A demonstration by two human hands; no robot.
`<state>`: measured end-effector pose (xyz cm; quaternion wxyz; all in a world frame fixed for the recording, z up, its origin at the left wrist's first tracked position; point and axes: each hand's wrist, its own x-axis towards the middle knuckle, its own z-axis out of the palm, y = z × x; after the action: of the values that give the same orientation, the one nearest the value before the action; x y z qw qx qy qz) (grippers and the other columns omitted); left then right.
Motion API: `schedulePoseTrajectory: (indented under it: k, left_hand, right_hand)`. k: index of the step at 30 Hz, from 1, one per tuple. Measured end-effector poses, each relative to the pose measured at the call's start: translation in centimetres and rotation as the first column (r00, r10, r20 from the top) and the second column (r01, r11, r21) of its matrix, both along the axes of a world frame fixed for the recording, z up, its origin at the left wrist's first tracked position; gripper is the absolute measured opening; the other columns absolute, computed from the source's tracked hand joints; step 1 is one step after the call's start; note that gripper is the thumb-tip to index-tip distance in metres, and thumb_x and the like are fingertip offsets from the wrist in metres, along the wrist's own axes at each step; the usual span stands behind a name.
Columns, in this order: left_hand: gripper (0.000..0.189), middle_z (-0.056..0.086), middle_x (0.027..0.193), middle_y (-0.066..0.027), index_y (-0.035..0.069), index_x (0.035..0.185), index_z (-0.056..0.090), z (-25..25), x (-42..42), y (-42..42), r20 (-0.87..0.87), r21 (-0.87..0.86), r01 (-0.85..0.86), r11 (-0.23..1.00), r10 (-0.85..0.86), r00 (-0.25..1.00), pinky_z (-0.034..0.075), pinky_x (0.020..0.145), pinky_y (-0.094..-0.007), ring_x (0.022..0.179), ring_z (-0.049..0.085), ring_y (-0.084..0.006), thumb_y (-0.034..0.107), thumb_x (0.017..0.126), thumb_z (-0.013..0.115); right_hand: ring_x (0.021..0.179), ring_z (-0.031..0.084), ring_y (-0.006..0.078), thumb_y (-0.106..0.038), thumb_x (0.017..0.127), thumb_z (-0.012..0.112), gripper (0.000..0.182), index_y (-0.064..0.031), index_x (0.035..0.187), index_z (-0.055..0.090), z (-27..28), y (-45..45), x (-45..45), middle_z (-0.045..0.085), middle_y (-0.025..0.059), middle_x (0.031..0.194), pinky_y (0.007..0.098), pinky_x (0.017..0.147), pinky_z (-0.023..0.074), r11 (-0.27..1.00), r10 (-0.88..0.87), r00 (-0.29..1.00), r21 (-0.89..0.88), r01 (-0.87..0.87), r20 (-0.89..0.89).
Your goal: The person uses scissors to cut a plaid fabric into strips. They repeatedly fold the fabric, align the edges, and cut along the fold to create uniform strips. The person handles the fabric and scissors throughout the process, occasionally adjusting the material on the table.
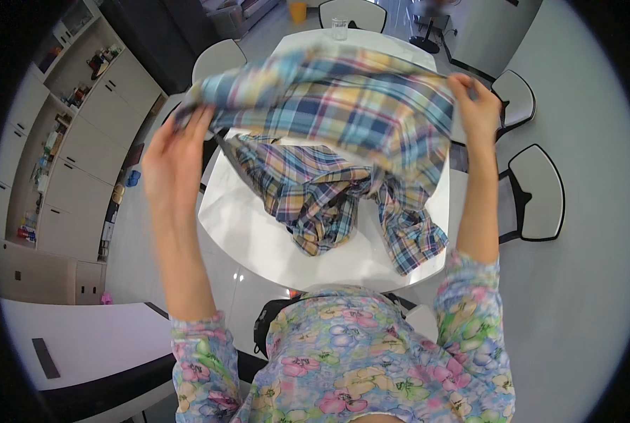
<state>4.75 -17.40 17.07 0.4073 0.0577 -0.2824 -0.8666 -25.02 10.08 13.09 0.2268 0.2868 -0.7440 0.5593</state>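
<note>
A plaid shirt (341, 106) in blue, yellow and white is stretched between my two raised hands, its upper part blurred. My left hand (180, 135) grips the cloth at its left end. At the opposite end, my right hand (473, 103) pinches the edge between thumb and fingers. The lower part of the garment hangs in crumpled folds over the white table (272, 254). One sleeve (412, 235) trails toward the table's near right edge. Folds hide the collar and the other details of the shirt.
A clear drinking glass (339, 29) stands at the table's far end. White chairs with black frames are around it, among them a right-hand chair (536, 193) and a far chair (353, 15). Along the left wall runs a cabinet (85, 158) with shelves of small items.
</note>
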Motion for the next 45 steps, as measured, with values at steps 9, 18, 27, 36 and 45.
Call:
schedulePoseTrajectory:
  k: [9, 18, 27, 36, 45]
  left_hand:
    - [0.019, 0.032, 0.119, -0.0383, -0.013, 0.095, 0.028, -3.8, -1.0, -0.8, 0.013, -0.017, 0.01, 1.0, -0.01, 1.0, 0.027, 0.109, -0.0507, 0.126, 0.028, -0.0493, -0.013, 0.078, 0.034]
    - [0.048, 0.03, 0.126, -0.0366, -0.019, 0.119, 0.014, -3.1, -0.4, -1.5, 0.076, -0.054, 0.01, 0.999, -0.006, 0.997, 0.026, 0.11, -0.0486, 0.127, 0.03, -0.0454, -0.016, 0.075, 0.033]
    - [0.015, 0.065, 0.071, -0.0068, -0.003, 0.09, 0.063, -4.3, 4.7, -5.6, 0.692, -0.617, 0.075, 0.784, 0.494, 0.526, 0.044, 0.041, -0.0156, 0.054, 0.06, -0.0079, 0.01, 0.082, 0.065]
    - [0.05, 0.063, 0.085, -0.0138, -0.007, 0.126, 0.042, -21.3, 1.1, -5.4, 0.869, -0.458, 0.327, 0.827, 0.338, 0.362, 0.048, 0.047, -0.022, 0.055, 0.059, -0.0124, 0.012, 0.084, 0.06]
    - [0.022, 0.065, 0.081, -0.0087, -0.005, 0.101, 0.061, -25.8, 1.9, 1.5, 0.857, -0.426, 0.32, 0.846, 0.264, 0.442, 0.049, 0.057, -0.0217, 0.067, 0.063, -0.0133, 0.007, 0.082, 0.062]
  right_hand:
    - [0.063, 0.058, 0.0159, -0.012, 0.078, 0.068, 0.014, 0.0011, 0.083, 0.066, -13.8, -3.1, 9.8, 0.064, 0.0113, 0.071, 0.0267, 0.058, 0.0445, 0.955, 0.217, 0.9, 0.108, -0.275, 0.378]
    - [0.073, 0.059, 0.0265, -0.01, 0.073, 0.07, 0.019, -0.0033, 0.09, 0.065, -24.4, -3.6, 11.4, 0.063, 0.0098, 0.086, 0.0336, 0.064, 0.0465, 0.957, 0.091, 0.992, 0.269, -0.111, 0.083]
    - [0.05, 0.042, 0.005, -0.021, 0.076, 0.071, 0.02, -0.0026, 0.074, 0.066, -5.6, 4.5, 9.5, 0.052, -0.0041, 0.058, 0.0219, 0.045, 0.031, 0.868, 0.357, 0.532, -0.063, -0.493, 0.768]
    - [0.066, 0.057, 0.0128, -0.018, 0.077, 0.067, 0.023, 0.0014, 0.089, 0.066, -17.4, 4.7, 6.7, 0.064, 0.0063, 0.073, 0.0261, 0.062, 0.0448, 0.942, -0.033, 0.929, 0.322, -0.094, 0.368]
    - [0.061, 0.058, 0.0251, -0.016, 0.078, 0.067, 0.018, 0.0001, 0.086, 0.066, -20.6, 4.0, 11.9, 0.064, 0.0153, 0.073, 0.0326, 0.06, 0.0455, 0.867, -0.084, 0.817, 0.446, -0.223, 0.57]
